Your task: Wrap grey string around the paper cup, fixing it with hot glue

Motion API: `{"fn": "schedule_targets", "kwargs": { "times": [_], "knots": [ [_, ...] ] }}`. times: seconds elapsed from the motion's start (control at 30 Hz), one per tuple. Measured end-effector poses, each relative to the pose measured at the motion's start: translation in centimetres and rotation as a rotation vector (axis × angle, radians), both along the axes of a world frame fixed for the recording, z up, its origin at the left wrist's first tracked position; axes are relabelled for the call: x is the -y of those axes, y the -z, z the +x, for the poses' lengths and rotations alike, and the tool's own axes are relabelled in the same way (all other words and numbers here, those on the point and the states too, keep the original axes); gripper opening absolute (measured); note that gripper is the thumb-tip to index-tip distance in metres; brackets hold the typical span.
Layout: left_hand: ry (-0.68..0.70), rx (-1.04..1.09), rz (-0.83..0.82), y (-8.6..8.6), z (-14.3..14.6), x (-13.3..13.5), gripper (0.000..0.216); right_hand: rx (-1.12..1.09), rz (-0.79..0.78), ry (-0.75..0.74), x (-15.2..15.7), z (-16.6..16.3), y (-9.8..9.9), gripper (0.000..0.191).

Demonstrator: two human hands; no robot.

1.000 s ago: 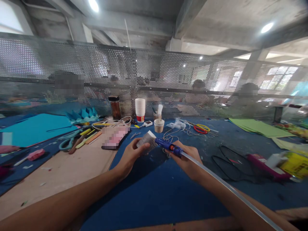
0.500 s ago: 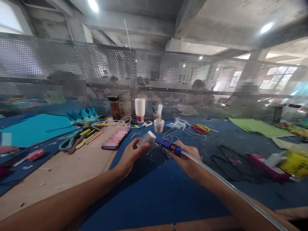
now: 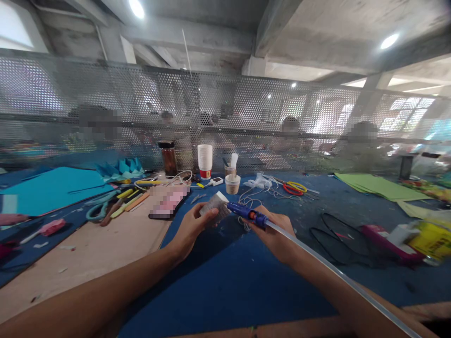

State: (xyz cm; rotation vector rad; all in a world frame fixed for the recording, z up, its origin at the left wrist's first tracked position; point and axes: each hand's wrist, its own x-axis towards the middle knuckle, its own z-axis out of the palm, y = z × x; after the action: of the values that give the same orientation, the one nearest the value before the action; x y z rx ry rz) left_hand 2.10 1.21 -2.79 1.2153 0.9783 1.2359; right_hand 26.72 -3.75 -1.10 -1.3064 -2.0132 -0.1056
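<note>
Between the thumb and fingers of my left hand (image 3: 195, 228) is a small grey block with a white end face (image 3: 215, 207); its exact kind is unclear. My right hand (image 3: 276, 232) is closed around a blue glue gun (image 3: 247, 213). A long translucent glue stick (image 3: 317, 263) runs out of the gun's back end over my right forearm. The gun's nozzle points left and meets or nearly meets the block's right edge. Whether glue is coming out is too small to see. Both hands are above the blue tabletop (image 3: 225, 291).
Behind my hands stand a paper cup (image 3: 232, 184), stacked white cups (image 3: 205, 159) and a dark bottle (image 3: 168, 159). Scissors (image 3: 295, 188) and tangled cords lie right of them. A phone (image 3: 169, 203), tools and blue sheets (image 3: 59, 188) are left. A perforated metal screen (image 3: 239, 108) closes the back.
</note>
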Motion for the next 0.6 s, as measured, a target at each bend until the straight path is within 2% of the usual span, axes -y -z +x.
{"fn": "schedule_targets", "kwargs": {
  "times": [0.6],
  "knots": [
    [-0.003, 0.034, -0.020, -0.30, 0.11, 0.17, 0.058, 0.042, 0.035, 0.014, -0.06, 0.04, -0.10, 0.028]
  ]
}}
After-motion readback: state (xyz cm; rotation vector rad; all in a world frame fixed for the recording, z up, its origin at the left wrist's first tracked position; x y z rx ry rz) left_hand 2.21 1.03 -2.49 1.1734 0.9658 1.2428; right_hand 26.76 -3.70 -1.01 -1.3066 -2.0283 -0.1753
